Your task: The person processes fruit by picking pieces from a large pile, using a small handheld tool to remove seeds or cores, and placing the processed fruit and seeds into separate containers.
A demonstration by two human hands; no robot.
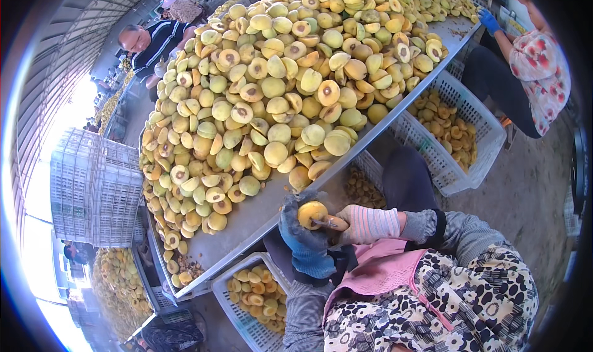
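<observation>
My left hand (301, 241), in a blue work glove, cups a yellow halved stone fruit (309, 211), possibly a peach, at the metal table's front edge. In my right hand (370, 223), which wears a striped knit glove, is a small pitting tool with a wooden handle (338, 223). Its metal end touches the cut side of the fruit. Whether the stone is still inside cannot be told. Beyond my hands rises a large heap of halved fruit (273, 88), several with brown stones or hollows showing.
A white crate (241, 301) of fruit halves stands at lower left. Another crate (491, 134) is to the right, near a seated co-worker (539, 74) in a blue glove. The metal table's raised rim (343, 160) runs before me. Stacked crates (95, 185) stand left; another person (160, 41) is across the table.
</observation>
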